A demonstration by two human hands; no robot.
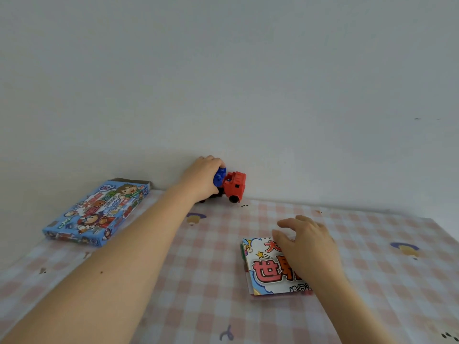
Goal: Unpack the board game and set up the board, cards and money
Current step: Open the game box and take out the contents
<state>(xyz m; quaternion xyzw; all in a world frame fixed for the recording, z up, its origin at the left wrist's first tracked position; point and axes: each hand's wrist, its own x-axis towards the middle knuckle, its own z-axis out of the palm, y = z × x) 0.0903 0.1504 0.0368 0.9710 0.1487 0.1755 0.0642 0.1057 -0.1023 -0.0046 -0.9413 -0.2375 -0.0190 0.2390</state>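
The box [96, 213], blue with cartoon figures, lies flat at ten o'clock on the checked surface [198, 281], its far end flap open against the wall [223, 70]. The left hand [202, 178] reaches to twelve o'clock, fingers curled round the blue rear of a truck [234, 186]. The truck's red cab points toward three o'clock and it stands just beside the wall. At four o'clock lies the folded board [265, 269], printed with large red characters, well apart from the box. The right hand [308, 247] covers the board's right part, fingers loosely spread and arched past its far edge. I cannot tell whether it presses down.
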